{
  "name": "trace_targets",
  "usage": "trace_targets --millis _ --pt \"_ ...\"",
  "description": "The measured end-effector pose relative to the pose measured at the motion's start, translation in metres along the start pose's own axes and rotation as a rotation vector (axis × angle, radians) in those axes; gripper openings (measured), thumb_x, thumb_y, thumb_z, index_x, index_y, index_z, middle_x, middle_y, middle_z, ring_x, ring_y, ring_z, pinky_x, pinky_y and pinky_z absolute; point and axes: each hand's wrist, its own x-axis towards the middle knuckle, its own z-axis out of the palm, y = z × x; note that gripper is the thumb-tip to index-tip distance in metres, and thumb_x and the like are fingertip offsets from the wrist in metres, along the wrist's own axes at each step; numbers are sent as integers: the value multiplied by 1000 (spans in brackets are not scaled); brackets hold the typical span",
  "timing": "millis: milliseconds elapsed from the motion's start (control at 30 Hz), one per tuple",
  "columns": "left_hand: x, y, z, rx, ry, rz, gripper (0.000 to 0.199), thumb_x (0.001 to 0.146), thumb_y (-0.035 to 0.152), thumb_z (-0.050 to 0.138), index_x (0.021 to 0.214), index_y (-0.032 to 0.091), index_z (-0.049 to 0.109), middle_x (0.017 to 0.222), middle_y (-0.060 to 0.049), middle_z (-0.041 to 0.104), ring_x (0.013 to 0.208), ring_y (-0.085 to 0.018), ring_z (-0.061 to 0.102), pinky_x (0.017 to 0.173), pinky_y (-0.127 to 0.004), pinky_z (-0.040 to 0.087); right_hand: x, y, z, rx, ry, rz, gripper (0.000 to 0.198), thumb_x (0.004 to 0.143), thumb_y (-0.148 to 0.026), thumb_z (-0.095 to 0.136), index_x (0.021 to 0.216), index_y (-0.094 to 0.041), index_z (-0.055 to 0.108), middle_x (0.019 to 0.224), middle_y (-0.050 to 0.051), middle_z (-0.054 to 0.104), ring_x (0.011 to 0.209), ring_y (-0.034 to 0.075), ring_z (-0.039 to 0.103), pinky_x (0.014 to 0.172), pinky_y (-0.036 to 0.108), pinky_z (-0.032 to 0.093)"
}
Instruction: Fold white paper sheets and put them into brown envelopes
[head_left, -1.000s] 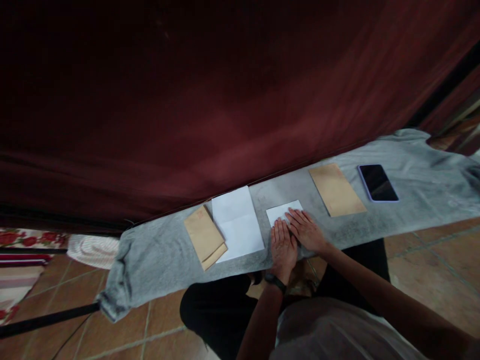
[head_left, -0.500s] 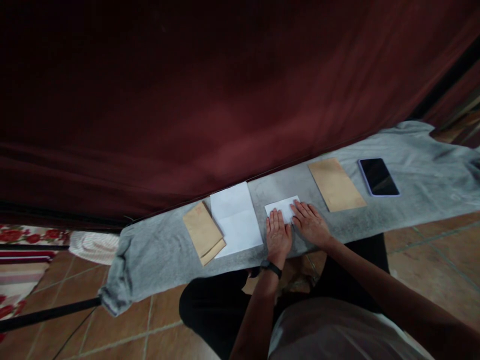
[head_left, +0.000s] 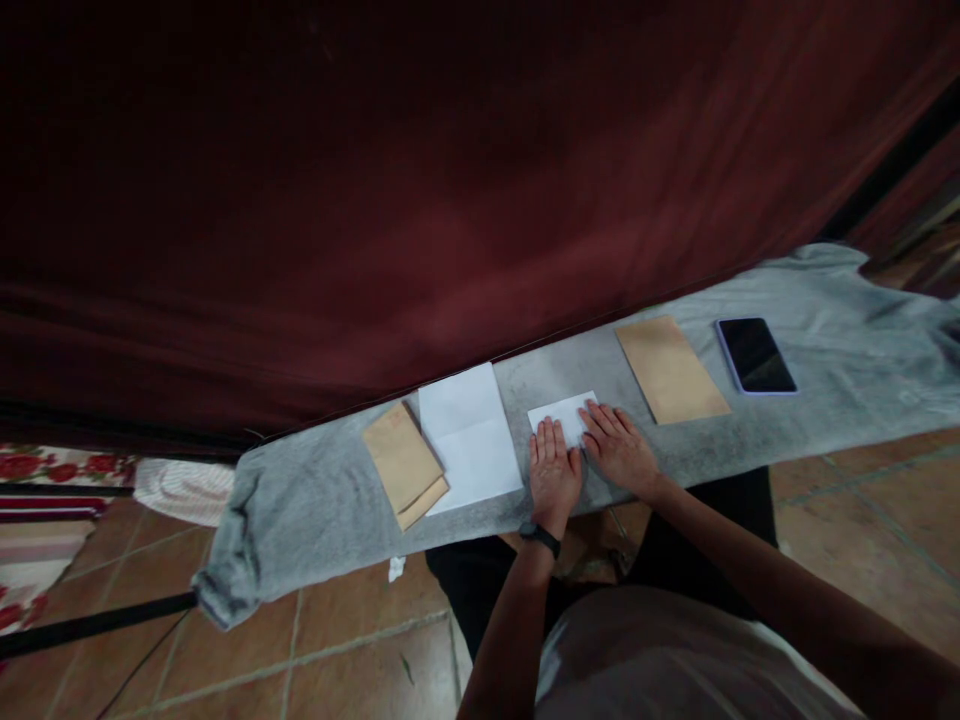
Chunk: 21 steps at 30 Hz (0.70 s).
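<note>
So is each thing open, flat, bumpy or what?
Left hand: open, palm down
Right hand: open, palm down
Small white paper: flat, partly covered
White sheet: unfolded, creased
Left envelope: flat, sealing unclear
Right envelope: flat, sealing unclear
Phone: screen dark
Cloth: spread, rumpled at ends

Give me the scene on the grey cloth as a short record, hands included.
Left hand: palm down, fingers on the small white paper
Right hand: palm down, fingers on the same paper
To the left: large white sheet, its left edge overlapped by a tan envelope
To the right: second tan envelope, then a phone, screen dark
Beneath: grey cloth
</note>
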Motion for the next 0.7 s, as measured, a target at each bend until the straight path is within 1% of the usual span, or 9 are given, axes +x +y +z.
trace_targets --millis 100,200,267,433,700 --pt "-1 0 -1 27 8 10 63 104 32 42 161 10 27 168 -14 27 156 -23 23 128 -45 25 -1 1 3 -31 27 -9 52 104 -31 42 152 -11 47 161 15 40 144 30 45 120 49 31" --pt "-1 0 -3 43 5 20 62 103 31 44 162 20 28 169 -10 26 156 -25 24 127 -47 27 -1 1 5 -38 31 -11 53 105 -32 42 154 -13 44 161 14 40 144 30 45 120 49 30" --pt "-1 1 -4 44 3 26 62 103 31 45 162 23 27 169 -9 25 156 -25 23 127 -48 27 -1 1 5 -36 24 -9 54 105 -32 41 155 -13 42 162 14 39 144 29 44 121 49 30" --pt "-3 1 -4 42 11 34 62 103 32 45 162 23 28 170 -9 23 157 -26 23 127 -49 27 -2 3 6 -22 -1 -13 55 104 -32 41 156 -14 40 163 14 37 145 30 43 121 49 27" --pt "-3 1 -4 45 3 34 61 104 32 44 162 23 28 170 -11 23 157 -26 22 127 -49 25 -3 5 13 2 12 -6 57 104 -32 41 158 -16 37 163 13 37 146 30 43 121 50 27"
